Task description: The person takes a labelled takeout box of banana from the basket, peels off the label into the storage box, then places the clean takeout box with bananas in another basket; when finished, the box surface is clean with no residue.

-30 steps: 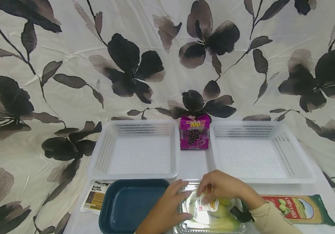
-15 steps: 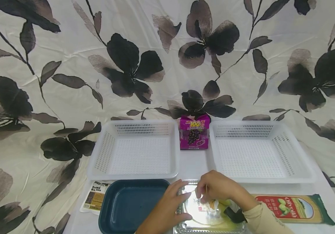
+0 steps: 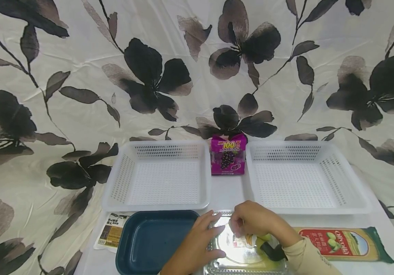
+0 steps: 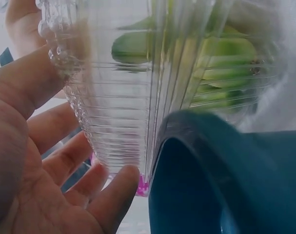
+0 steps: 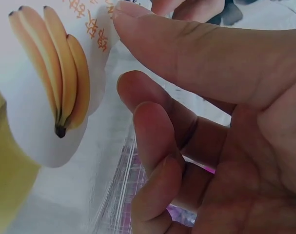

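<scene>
A clear plastic clamshell box [image 3: 248, 263] with yellow-green fruit [image 4: 226, 63] inside stands at the table's front. On its lid is a white sticker [image 5: 96, 73] printed with bananas. My right hand [image 3: 253, 221] bends over the lid and pinches the sticker's edge; in the right wrist view the thumb tip lies on that edge, the index finger hidden behind it and the other fingers curled below. My left hand [image 3: 198, 242] rests along the box's left side, fingers spread and mostly straight, touching the ridged rim.
Left of the box sits a dark blue tray [image 3: 119, 244], partly over a flat labelled packet [image 3: 110, 232]. Two white perforated baskets [image 3: 204, 206] [image 3: 355, 208] stand behind, a purple grape-candy bag [image 3: 228, 154] between them. An Olivoila packet [image 3: 348, 244] lies right.
My right hand has shifted slightly left across the lid, covering more of the sticker and uncovering more of the Olivoila packet. The left hand stays in place.
</scene>
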Demonstrator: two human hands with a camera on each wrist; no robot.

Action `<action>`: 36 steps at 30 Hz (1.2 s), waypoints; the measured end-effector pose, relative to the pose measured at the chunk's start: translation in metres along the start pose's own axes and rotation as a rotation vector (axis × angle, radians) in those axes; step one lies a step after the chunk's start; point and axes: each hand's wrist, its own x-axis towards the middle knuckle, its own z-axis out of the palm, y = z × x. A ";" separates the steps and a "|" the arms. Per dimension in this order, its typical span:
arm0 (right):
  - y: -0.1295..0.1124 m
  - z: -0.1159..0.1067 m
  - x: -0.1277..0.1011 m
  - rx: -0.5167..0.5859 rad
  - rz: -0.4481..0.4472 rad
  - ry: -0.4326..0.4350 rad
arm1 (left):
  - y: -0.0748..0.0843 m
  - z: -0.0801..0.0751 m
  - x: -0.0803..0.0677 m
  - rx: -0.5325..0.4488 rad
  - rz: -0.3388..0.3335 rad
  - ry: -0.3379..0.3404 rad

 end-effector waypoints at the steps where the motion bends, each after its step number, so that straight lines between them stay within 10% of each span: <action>1: 0.000 -0.001 0.000 0.001 0.001 -0.008 | 0.000 0.000 0.000 -0.003 -0.005 -0.003; 27: 0.007 -0.009 -0.002 0.080 -0.027 -0.086 | 0.002 -0.003 0.003 -0.006 -0.017 -0.007; 36: 0.011 -0.009 -0.003 0.080 -0.018 -0.079 | 0.000 -0.005 0.009 -0.165 -0.090 -0.032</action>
